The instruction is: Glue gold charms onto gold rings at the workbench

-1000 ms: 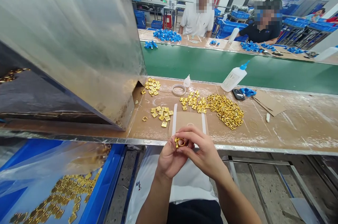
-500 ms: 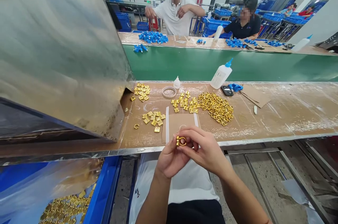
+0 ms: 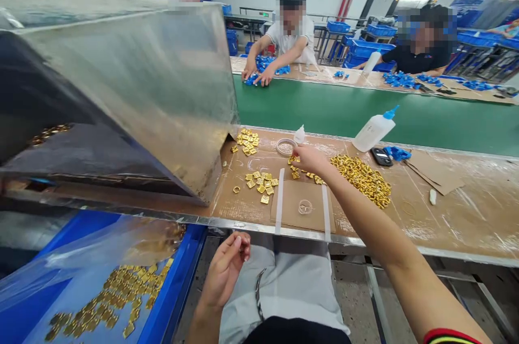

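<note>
My right hand (image 3: 311, 161) reaches across the table, fingers pinched at a small group of gold rings with square faces (image 3: 295, 174). Gold shows at its fingertips; the hand partly hides the group. Below the table edge, over my lap, my left hand (image 3: 224, 267) is closed with curled fingers; whatever it may hold is hidden. Flat square gold pieces (image 3: 261, 182) lie left of the cardboard pad (image 3: 294, 209), with one gold ring (image 3: 237, 190) beside them. A large heap of plain gold rings (image 3: 363, 179) lies right of my right forearm.
A metal chute (image 3: 162, 95) stands at left, above a blue bin (image 3: 178, 273) of gold pieces. A tape roll (image 3: 286, 146), small bottle (image 3: 299, 134) and larger bottle (image 3: 373, 132) stand along the back. Beyond the green belt (image 3: 316, 103), co-workers handle blue pieces.
My hands have parted. The right moved forward to the gold rings from above the table edge; the left dropped down and left. The view has turned left. A co-worker's hands came down onto blue pieces.
</note>
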The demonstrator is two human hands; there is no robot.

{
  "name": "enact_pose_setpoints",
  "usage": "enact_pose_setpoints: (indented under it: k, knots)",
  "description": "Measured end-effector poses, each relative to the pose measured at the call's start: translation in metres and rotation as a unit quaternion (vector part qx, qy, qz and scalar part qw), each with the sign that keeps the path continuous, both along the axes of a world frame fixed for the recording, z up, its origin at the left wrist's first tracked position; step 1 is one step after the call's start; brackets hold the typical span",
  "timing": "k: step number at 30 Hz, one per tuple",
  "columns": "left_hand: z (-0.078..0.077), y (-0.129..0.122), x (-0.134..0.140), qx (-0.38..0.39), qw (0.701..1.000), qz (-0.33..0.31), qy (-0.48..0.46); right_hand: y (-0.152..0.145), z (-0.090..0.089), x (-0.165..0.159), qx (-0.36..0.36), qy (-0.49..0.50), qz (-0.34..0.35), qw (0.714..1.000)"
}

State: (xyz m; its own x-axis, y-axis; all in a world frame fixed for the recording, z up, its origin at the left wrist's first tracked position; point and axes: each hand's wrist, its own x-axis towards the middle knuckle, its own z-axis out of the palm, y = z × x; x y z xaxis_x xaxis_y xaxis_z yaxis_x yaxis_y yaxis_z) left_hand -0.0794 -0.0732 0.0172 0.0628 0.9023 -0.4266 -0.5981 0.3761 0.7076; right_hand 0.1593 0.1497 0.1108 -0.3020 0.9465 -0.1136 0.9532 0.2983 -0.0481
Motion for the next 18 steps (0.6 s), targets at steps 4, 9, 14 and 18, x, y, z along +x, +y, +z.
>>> enact_pose_setpoints:
  k: [4,9,14,18]
  knots:
    - [-0.016,-0.014,-0.03,0.023,0.973,0.053,0.222,0.018,-0.02,-0.02,-0.009,-0.04,0.028,0.999]
    - [-0.013,0.017,-0.039,0.154,0.847,0.048,0.507,0.017,-0.031,-0.028,0.002,-0.057,0.048,0.997]
    - [-0.001,0.086,-0.013,0.241,0.764,-0.023,0.598,-0.008,-0.016,-0.01,0.036,-0.02,0.057,0.998]
    - [-0.001,0.126,0.009,0.228,0.748,-0.035,0.622,-0.05,-0.01,0.027,0.068,0.091,0.062,0.992]
